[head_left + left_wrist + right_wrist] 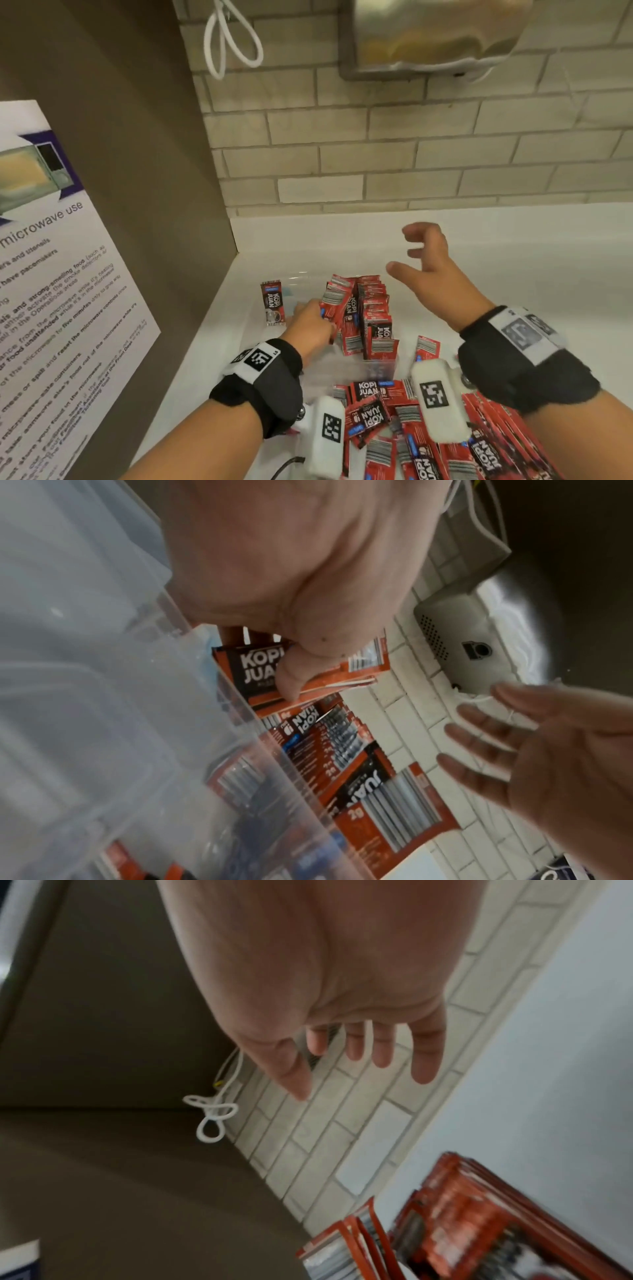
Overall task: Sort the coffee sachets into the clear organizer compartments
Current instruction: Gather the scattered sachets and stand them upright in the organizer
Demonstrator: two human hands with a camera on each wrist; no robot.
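Note:
My left hand [310, 322] grips a small bundle of red coffee sachets [337, 303] over the clear organizer [298, 277]; in the left wrist view its thumb [291, 680] presses on the bundle [329, 674]. Rows of sachets [375, 315] stand upright in the organizer's right compartments. One sachet [272, 303] stands alone at the far left. My right hand [428, 267] hovers open and empty above and to the right of the organizer, fingers spread [383, 1047]. A loose pile of sachets [428, 435] lies on the counter nearest me.
A brown cabinet side [130, 171] with a microwave-use notice [51, 274] walls off the left. A tiled wall [376, 154] rises behind the white counter [531, 274]. A steel dispenser [435, 34] and a white cord loop [226, 41] hang above.

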